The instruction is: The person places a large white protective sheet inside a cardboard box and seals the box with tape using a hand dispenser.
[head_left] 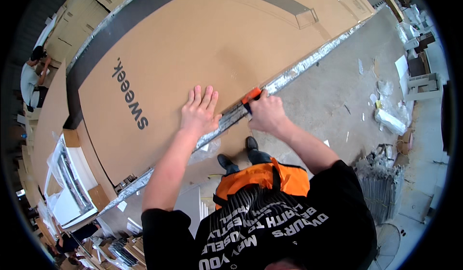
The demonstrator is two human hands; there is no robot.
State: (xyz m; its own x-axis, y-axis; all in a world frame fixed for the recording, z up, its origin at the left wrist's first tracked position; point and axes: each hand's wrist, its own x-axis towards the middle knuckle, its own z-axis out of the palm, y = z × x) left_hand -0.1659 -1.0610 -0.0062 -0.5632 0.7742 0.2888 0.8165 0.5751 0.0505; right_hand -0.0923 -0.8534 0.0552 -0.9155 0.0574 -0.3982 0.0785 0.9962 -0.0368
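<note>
A large flat cardboard box [178, 48] with dark print lies across the workbench before me. My left hand [199, 110] rests on it near the front edge, fingers stretched out and palm down. To the right, my right hand [267, 111] is closed around an orange and black hand tool [251, 96] at that same edge. The tool's exact kind cannot be made out, as my fingers cover much of it. Along the front, the bench edge [308, 63] is wrapped in silvery, worn tape.
At the left end stands an opened carton [72, 183] with white panels and plastic wrap. Stacked cartons [72, 28] and a person [34, 77] are beyond. Plastic scraps [389, 115] litter the floor at right, near a pile of grey strips [381, 188] and a fan [387, 246].
</note>
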